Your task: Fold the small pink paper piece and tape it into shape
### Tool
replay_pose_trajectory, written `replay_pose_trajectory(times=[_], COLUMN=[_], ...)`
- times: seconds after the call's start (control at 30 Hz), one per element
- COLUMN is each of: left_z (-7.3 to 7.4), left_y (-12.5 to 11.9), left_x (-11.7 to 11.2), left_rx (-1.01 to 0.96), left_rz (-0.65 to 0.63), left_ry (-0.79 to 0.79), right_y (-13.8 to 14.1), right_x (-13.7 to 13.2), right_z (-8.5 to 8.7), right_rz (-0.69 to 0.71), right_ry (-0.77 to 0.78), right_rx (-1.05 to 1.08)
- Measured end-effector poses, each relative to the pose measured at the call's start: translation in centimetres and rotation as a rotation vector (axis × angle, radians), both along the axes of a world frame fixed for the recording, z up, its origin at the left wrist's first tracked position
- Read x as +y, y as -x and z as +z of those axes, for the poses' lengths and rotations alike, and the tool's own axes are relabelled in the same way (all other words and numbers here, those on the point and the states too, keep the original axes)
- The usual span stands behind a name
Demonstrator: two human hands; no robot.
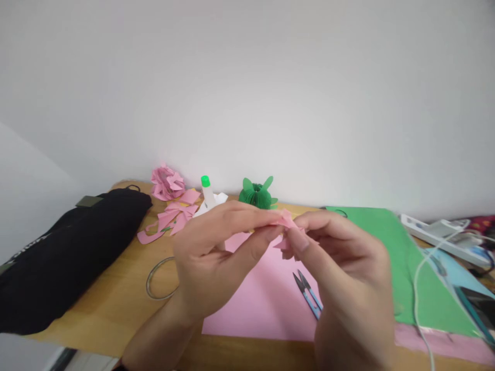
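Note:
Between the fingertips of both hands is a small folded piece of pink paper (286,220), raised above the table. My left hand (220,252) pinches its left side with thumb and forefinger. On its right side, my right hand (340,268) grips it the same way; the fingers partly hide its shape. Beneath the hands lies a pink paper sheet (255,304). On that sheet, close to my right hand, rest blue-handled thread snips (308,294) with dark blades apart.
Behind stand a green-capped glue stick (207,190) and a green pleated paper figure (256,195). Pink paper scraps (176,216) and a crumpled pink paper bundle (167,181) lie left, beside a black bag (77,257) and a metal bangle (152,281). Green paper (417,278), a white cable (416,288) and a power strip (444,239) lie right.

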State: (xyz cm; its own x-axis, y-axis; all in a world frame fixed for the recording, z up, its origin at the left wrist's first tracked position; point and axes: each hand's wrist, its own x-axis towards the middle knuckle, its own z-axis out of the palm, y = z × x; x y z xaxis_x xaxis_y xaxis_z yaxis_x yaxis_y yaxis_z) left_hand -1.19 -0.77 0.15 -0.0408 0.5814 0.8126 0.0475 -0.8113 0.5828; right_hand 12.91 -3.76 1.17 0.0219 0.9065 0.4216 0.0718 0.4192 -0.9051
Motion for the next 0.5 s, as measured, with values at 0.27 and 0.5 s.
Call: replay_pose_trajectory(times=[0.27,0.5], left_z=[0.19,0.39], left_y=[0.26,0.46], left_x=[-0.32,-0.52], left_rx=[0.029,0.002], left_rz=[0.013,-0.015], left_ry=[0.091,0.211], right_y=[-0.16,0.01], right_x=[-0.12,0.09], right_z=[-0.09,-0.12], right_rz=[0.021,-0.001], right_ry=[0.006,-0.031], right_rx=[-0.015,-0.083])
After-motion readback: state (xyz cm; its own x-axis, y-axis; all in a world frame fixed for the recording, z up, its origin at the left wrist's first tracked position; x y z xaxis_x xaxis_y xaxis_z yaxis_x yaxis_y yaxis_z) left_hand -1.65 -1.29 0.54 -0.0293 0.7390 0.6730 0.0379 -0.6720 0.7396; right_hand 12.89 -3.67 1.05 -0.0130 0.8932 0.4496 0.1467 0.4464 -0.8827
